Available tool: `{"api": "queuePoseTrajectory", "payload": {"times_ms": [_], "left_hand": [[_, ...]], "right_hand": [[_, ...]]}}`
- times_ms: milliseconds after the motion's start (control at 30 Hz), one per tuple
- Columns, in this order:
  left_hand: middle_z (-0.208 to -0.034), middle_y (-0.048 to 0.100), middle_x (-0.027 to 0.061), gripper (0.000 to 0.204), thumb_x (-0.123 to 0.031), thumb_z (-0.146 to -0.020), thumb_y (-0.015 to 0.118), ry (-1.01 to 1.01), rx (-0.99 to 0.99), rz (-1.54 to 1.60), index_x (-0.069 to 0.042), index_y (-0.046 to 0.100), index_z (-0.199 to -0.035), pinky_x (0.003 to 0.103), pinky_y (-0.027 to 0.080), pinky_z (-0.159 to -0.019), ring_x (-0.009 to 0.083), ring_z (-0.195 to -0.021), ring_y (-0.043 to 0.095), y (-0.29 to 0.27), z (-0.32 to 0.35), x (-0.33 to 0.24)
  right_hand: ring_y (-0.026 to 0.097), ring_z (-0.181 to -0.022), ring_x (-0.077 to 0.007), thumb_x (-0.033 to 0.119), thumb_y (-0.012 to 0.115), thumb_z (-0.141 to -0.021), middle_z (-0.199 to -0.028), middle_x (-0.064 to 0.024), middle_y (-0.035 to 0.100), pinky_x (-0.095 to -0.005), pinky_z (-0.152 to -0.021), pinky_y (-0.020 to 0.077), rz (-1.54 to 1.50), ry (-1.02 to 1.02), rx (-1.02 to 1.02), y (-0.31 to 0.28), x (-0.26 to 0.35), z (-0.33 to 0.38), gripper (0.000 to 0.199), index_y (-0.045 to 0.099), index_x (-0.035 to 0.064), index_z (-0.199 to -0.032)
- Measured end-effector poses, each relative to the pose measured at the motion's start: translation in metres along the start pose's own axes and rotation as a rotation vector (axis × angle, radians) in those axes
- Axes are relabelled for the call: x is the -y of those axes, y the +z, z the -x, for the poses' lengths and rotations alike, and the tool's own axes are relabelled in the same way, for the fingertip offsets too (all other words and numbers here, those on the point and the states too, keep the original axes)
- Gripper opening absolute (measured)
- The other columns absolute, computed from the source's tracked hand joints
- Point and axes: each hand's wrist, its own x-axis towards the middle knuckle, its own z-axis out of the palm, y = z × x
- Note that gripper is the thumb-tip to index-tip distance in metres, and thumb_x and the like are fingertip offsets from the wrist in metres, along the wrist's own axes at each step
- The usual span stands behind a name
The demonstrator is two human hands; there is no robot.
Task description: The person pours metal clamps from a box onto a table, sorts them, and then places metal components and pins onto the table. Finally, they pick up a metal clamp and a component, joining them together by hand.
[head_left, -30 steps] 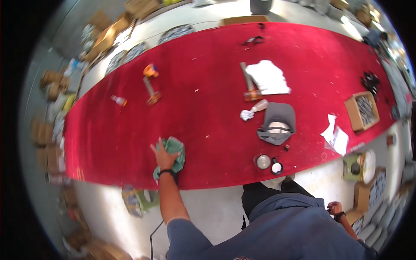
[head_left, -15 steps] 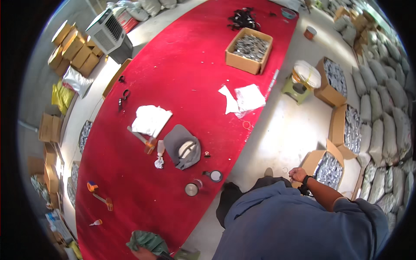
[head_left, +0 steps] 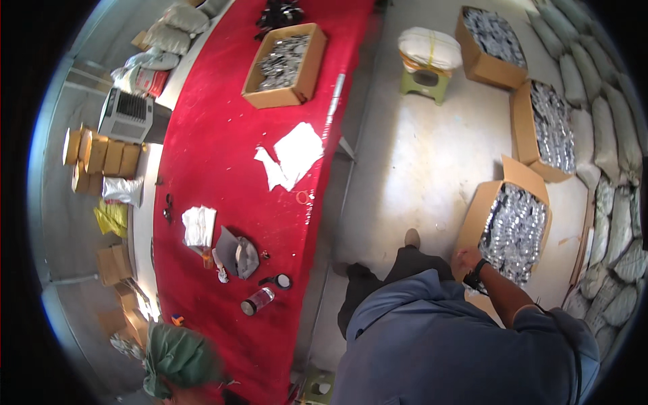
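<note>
The long table covered in red cloth (head_left: pixel 223 135) runs from the top of the view down to the lower left, with bare pale concrete floor (head_left: pixel 418 169) on its right. On that floor stand several open brown cardboard boxes filled with small shiny silver metal parts. The nearest of these open cardboard boxes (head_left: pixel 509 226) sits just in front of the person, its flaps folded out; the parts inside lie in a dense, glittering heap that fills it nearly to the rim.

The right hand (head_left: pixel 467 258) rests at this box's near left edge, touching the cardboard rim beside the metal parts, a dark watch on its wrist. The fingers curl downward over the edge, but whether they pinch anything cannot be told.

The left hand (head_left: pixel 177 390) is at the table's lower end, almost wholly hidden under a crumpled green cloth (head_left: pixel 177 361) that it holds bunched against the red surface; the fingers themselves cannot be seen.

A further cardboard box of metal parts (head_left: pixel 285 64) stands near the table's far end. White sheets of paper (head_left: pixel 291 155) lie by the right edge at mid-length. Nearer lie a folded white cloth (head_left: pixel 199 226), a grey cap (head_left: pixel 237 253), and a small clear bottle with a dark lid (head_left: pixel 258 302), on its side.
</note>
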Motion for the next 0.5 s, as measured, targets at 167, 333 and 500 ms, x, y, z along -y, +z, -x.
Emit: {"api": "queuePoseTrajectory", "payload": {"times_ms": [167,333,500], "left_hand": [[-0.118,0.072,0.0130,0.035,-0.014,-0.096,0.073,0.068,0.001,-0.044,0.005,0.067,-0.125,0.035,0.054,-0.087,0.0194,-0.097,0.067,0.109,0.044,-0.122],[-0.111,0.073,0.0094,0.027,-0.010,-0.095,0.073,-0.006,0.293,0.293,0.005,0.070,-0.117,0.033,0.054,-0.083,0.0155,-0.091,0.067,0.223,0.109,-0.216],[-0.112,0.073,0.0075,0.026,-0.010,-0.094,0.073,0.214,0.485,0.269,0.004,0.071,-0.117,0.031,0.053,-0.085,0.0138,-0.094,0.065,0.302,0.131,-0.246]], "right_hand": [[0.071,-0.062,-0.0180,0.006,0.064,-0.085,-0.066,-0.0065,0.070,-0.0327,-0.057,0.0582,-0.366,0.287,-0.140,-0.038,-0.010,0.037,0.012,0.074,-0.0001,-0.083],[0.071,-0.063,-0.0169,0.007,0.065,-0.084,-0.076,-0.0079,0.070,-0.0317,-0.054,0.0575,-0.502,0.199,-0.227,-0.073,-0.058,0.055,0.016,0.074,-0.0034,-0.093],[0.067,-0.065,-0.0150,0.011,0.068,-0.084,-0.076,-0.0038,0.067,-0.0285,-0.058,0.0560,-0.671,0.351,-0.303,-0.064,-0.028,0.085,0.015,0.071,0.0000,-0.093]]}}
